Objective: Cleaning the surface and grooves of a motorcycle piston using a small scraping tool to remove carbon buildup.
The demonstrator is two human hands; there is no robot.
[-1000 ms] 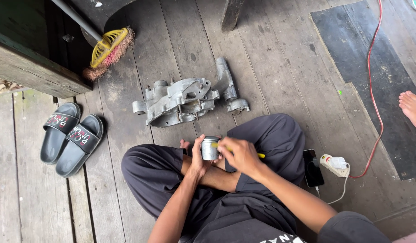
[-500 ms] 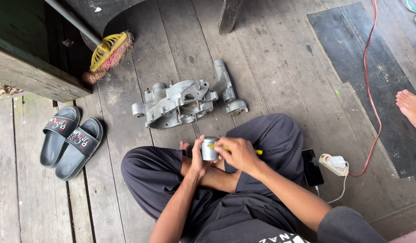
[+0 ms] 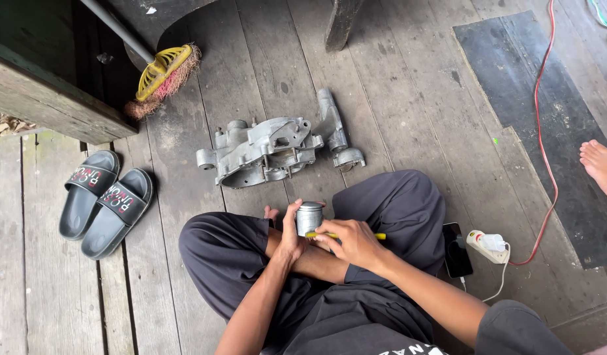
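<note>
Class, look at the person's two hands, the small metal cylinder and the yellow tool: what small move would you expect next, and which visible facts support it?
Probably a small push or turn of the yellow tool against the metal cylinder. The left hand grips the cylinder upright over the lap, and the right hand holds the tool with its tip at the cylinder's lower edge. What the tip touches is too small to tell.

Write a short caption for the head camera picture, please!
Cross-legged on wooden planks, left hand holding a metal piston, right hand gripping a yellow tool.

Weathered grey plank floor (image 3: 395,112), dark mat (image 3: 546,118), dark wooden furniture (image 3: 40,92) upper left, daylight.
</note>
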